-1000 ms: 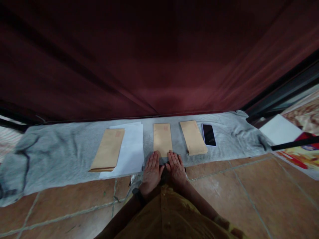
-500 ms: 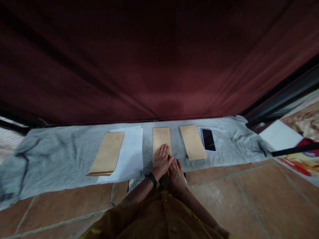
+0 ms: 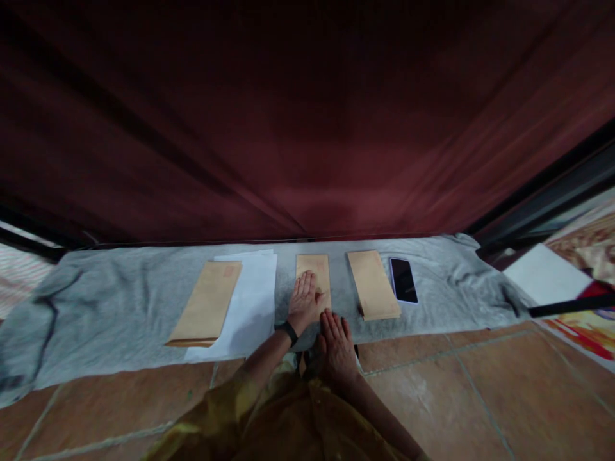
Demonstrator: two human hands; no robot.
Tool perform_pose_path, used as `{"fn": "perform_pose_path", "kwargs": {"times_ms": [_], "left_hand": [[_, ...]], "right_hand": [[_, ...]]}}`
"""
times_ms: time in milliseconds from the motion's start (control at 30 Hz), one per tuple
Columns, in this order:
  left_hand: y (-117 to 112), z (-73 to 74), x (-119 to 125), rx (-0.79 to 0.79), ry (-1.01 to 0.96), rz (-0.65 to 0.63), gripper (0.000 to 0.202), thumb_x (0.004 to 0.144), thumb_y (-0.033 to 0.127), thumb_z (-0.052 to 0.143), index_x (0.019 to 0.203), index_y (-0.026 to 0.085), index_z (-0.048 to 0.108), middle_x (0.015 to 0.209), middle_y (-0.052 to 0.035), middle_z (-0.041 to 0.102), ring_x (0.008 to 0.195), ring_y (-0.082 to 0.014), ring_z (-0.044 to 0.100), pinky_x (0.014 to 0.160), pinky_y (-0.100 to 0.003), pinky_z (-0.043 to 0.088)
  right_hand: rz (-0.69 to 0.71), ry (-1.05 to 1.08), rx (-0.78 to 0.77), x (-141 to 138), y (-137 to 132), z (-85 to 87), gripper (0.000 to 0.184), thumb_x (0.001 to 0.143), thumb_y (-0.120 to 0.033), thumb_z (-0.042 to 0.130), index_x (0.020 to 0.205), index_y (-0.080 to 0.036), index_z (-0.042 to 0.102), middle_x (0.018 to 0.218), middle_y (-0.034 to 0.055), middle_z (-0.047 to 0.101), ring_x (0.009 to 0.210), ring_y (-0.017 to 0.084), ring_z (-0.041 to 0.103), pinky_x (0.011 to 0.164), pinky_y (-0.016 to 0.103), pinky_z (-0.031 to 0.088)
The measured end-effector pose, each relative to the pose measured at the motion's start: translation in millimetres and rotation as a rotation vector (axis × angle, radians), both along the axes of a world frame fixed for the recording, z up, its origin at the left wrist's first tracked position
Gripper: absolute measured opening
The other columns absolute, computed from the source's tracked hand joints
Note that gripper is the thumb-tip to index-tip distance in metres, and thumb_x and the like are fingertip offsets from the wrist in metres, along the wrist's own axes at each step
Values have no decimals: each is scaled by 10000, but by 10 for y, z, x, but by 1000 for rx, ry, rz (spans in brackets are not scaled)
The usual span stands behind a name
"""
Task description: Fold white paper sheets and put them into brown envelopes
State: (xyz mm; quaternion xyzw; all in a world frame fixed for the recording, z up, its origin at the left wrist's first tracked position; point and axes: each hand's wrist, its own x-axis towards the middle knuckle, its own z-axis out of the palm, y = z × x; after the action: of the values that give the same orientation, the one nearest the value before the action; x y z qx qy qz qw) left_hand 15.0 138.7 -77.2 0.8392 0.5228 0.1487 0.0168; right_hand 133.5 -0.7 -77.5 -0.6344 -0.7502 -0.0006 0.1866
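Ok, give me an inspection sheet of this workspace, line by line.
Surface: grey cloth spread on a tiled floor, rumpled at both ends.
Job's things: middle envelope lies flat on the cloth; left envelope stack rests on white paper; right envelope stack lies apart.
Clutter: phone, screen dark, beside the right envelope stack.
Hands: left hand flat on the middle envelope, fingers spread; right hand flat at the cloth's near edge, holding nothing.
Cables: nothing seen.
Surroundings: dark red curtain behind; white sheet and colourful print at the right.
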Motion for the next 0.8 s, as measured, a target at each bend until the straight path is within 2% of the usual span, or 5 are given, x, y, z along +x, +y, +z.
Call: {"fn": "perform_pose_path", "kwargs": {"times_ms": [200, 333, 467, 600, 800], "left_hand": [[255, -26, -5, 16, -17, 59, 670, 997, 435, 338, 1519, 17, 301, 1566, -231, 373, 1502, -306, 265, 1208, -525, 258], [250, -30, -104, -20, 61, 119, 684, 988, 458, 367, 1488, -8, 358, 1562, -245, 371, 1499, -315, 273, 1211, -505, 261], [172, -25, -201, 0, 84, 114, 659, 989, 442, 384, 1451, -28, 410, 1535, -256, 411, 1480, -331, 315, 1200, -508, 286], [-125, -25, -304, 18, 59, 73, 621, 998, 398, 375, 1476, 1, 389, 1541, -233, 416, 1477, -312, 328, 1180, -495, 334], [-907, -72, -492, 17, 63, -163, 675, 1011, 431, 375, 1589, 151, 166, 1617, -125, 328, 1498, -234, 291, 1193, -434, 318]], "right_hand": [[10, -18, -41, 5, 10, 14, 570, 1016, -240, 396, 1567, -142, 287, 1574, 117, 398, 1440, 258, 387, 1178, 474, 292], [8, -2, -50, -2, 9, 50, 563, 1021, -236, 384, 1568, -145, 285, 1585, 111, 379, 1445, 257, 378, 1185, 467, 278], [-4, 17, -31, -15, 1, 74, 549, 1025, -237, 375, 1562, -154, 302, 1580, 110, 391, 1448, 258, 372, 1181, 472, 284], [-14, 18, 0, -19, -3, 39, 537, 1020, -232, 385, 1550, -162, 334, 1567, 98, 417, 1448, 245, 370, 1186, 464, 283], [22, -12, 67, -6, -18, -69, 557, 1017, -222, 379, 1562, -141, 298, 1579, 117, 389, 1468, 253, 336, 1189, 483, 278]]}}
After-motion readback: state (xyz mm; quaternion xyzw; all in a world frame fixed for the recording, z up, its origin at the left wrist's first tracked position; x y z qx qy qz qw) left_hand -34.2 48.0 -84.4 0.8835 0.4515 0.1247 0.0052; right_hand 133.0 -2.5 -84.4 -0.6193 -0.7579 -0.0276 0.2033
